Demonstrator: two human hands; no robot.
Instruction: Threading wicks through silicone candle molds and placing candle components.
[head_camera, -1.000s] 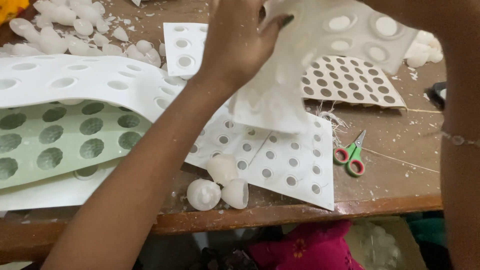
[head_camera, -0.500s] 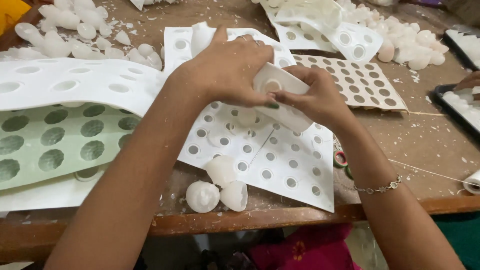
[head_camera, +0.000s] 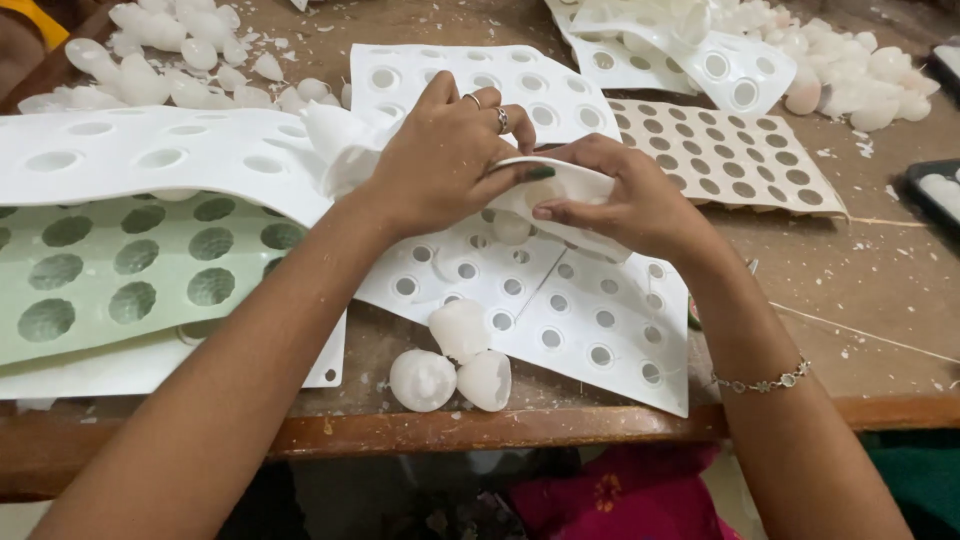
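Note:
My left hand (head_camera: 445, 150) and my right hand (head_camera: 625, 195) both grip a folded white flexible mould sheet (head_camera: 560, 185) with round holes, held just above the table. A white rounded piece (head_camera: 512, 228) hangs from the sheet's underside between my hands. Under them lies a flat white perforated sheet (head_camera: 575, 320). Three white dome-shaped pieces (head_camera: 452, 362) rest near the table's front edge, below my left wrist.
A green mould tray (head_camera: 120, 275) with round cavities sits at the left under a curved white sheet (head_camera: 150, 160). A beige perforated sheet (head_camera: 730, 155) lies at the right. Piles of white pieces (head_camera: 170, 60) fill both far corners. The wooden table edge (head_camera: 500, 430) runs along the front.
A second ago my left hand held a large sheet raised high. Both hands have since come down together over the table, and the sheet is now folded small between them.

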